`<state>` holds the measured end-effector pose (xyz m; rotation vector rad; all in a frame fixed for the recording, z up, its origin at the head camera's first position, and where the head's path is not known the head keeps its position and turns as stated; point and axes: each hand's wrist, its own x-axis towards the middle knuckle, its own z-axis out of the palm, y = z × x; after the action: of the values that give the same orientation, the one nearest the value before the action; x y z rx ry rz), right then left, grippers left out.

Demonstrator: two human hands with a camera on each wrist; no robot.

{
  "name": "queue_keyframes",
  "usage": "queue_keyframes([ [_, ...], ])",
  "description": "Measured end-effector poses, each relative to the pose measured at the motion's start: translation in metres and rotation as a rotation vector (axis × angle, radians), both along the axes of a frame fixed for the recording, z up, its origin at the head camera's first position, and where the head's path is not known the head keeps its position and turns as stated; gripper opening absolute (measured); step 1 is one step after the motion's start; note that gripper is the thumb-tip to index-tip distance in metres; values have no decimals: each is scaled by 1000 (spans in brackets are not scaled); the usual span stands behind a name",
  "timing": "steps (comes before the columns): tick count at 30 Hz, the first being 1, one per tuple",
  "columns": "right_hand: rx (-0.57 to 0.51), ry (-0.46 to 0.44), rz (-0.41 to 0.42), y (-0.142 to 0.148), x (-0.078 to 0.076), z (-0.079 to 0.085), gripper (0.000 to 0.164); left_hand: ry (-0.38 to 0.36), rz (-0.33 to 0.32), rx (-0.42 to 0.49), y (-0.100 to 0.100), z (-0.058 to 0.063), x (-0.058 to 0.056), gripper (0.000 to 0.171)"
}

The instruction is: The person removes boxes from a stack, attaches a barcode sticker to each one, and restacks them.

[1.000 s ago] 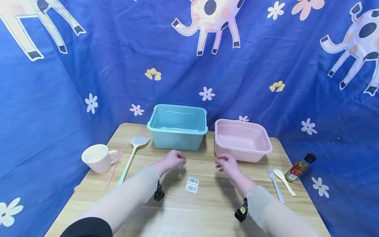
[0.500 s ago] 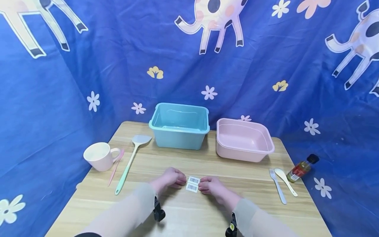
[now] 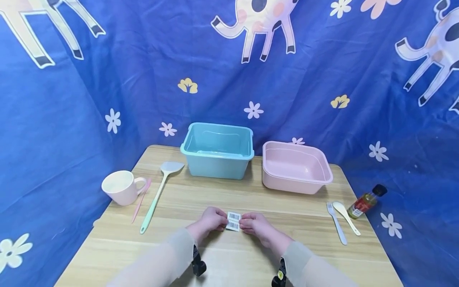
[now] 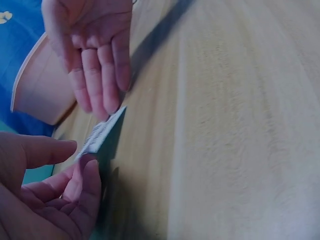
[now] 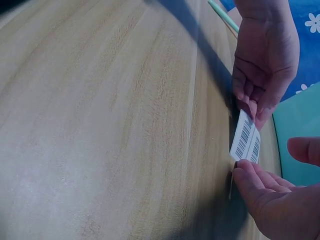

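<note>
A small white card with two printed barcodes (image 3: 233, 221) is between my two hands near the table's middle. My left hand (image 3: 211, 219) touches its left edge; in the left wrist view the fingers (image 4: 90, 182) bend under the card's near end, with the thumb a small gap off. My right hand (image 3: 259, 227) meets the opposite edge; in the right wrist view its fingertips (image 5: 245, 167) are nearly straight at the card's underside and the thumb stays well apart. From both wrists the card appears tilted, with dark shadow under it. Whether it is fully off the table cannot be told.
Behind the hands stand a blue bin (image 3: 217, 165) and a pink bin (image 3: 292, 184). A mug (image 3: 120, 194), pink stick (image 3: 139, 205) and spatula (image 3: 154, 207) are at the left. A fork (image 3: 337, 225), spoon (image 3: 348, 219) and bottle (image 3: 363, 204) are at the right.
Both hands came down from in front of the bins to the card's two sides. Since half a second ago the left hand has moved slightly right, against the card's edge; the right hand barely moved.
</note>
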<state>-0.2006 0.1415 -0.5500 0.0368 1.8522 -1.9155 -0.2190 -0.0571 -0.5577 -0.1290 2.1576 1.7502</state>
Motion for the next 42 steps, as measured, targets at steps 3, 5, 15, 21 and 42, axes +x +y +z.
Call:
queue_keyframes([
  [3, -2, -4, 4, 0, 0, -1, 42, 10, 7, -22, 3, -1, 1, 14],
  [5, -1, -3, 4, 0, 0, -1, 43, 13, 12, -28, 5, -1, 2, 12],
  [15, 162, 239, -26, -5, -4, 10, 36, 13, 49, 14, 12, 4, 1, 11],
  [21, 518, 606, -87, -12, -5, 27, 24, 93, 62, 68, 19, 18, 0, 13],
  [42, 795, 996, -147, -20, -8, 33, 18, 189, 90, 210, 24, 42, 3, 19],
])
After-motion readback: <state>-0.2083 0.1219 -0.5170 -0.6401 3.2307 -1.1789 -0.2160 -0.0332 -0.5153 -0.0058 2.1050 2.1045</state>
